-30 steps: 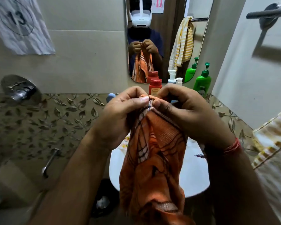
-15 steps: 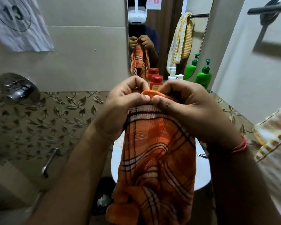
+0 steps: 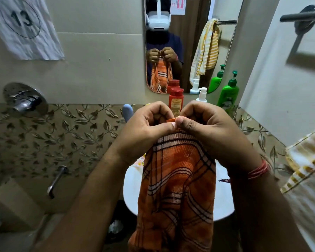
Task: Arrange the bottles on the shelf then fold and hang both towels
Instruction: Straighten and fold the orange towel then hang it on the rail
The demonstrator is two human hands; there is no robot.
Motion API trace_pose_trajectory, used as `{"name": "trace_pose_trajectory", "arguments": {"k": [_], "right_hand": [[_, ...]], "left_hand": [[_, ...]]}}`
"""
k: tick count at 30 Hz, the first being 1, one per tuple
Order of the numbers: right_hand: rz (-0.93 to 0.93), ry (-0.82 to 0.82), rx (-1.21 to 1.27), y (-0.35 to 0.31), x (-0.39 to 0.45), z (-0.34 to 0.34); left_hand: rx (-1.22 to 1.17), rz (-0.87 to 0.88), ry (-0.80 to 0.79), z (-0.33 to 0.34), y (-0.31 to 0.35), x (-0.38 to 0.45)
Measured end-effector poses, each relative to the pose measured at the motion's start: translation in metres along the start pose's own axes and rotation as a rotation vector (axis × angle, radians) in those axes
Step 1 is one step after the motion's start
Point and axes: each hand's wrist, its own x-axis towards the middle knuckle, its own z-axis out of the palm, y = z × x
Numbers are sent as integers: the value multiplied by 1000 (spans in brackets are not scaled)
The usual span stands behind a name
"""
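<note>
An orange checked towel (image 3: 178, 182) hangs down in front of me over the white basin (image 3: 224, 202). My left hand (image 3: 145, 130) and my right hand (image 3: 207, 128) pinch its top edge side by side, thumbs almost touching. Behind my hands, on the ledge under the mirror, stand a red bottle (image 3: 175, 100), a white pump bottle (image 3: 201, 95) and a green pump bottle (image 3: 228, 93). A yellow striped towel (image 3: 309, 166) hangs at the right edge of the view.
A metal towel bar (image 3: 304, 16) juts from the right wall, high up. A wall mirror (image 3: 189, 42) shows me and the striped towel. A round valve (image 3: 25, 99) and a tap (image 3: 55, 180) sit on the left wall. A blue object (image 3: 127, 111) lies on the ledge.
The towel's top edge has been gathered flat between my two hands, and the cloth now hangs wider and smoother. My hands stayed together above the basin.
</note>
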Motion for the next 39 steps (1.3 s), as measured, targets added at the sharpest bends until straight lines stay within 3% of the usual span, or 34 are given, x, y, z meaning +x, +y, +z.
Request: {"name": "trace_pose_trajectory", "arguments": {"k": [8,13,18,21,24,26,34,39], "right_hand": [[-2,137,-55,6,-5,-12],[36,154,-183,15,-7,-37],[43,356,-330,28,-8,-65],[54,245,-377,31,-2,-51],[11,-51,-130,27,6,-18],[-28,-152,22,26,9,-1],[-106,91,-8,27,13,-4],[-90,140,15,25,12,-2]], "left_hand": [[20,-28,145,0,-12,-3],[58,-49,117,-7,-17,-4],[35,-43,130,-21,-19,-2],[27,15,111,-14,-13,5],[69,45,30,-2,-5,13],[89,66,12,3,-1,17],[144,-33,64,-21,-10,8],[191,-144,-209,-28,-9,3]]}}
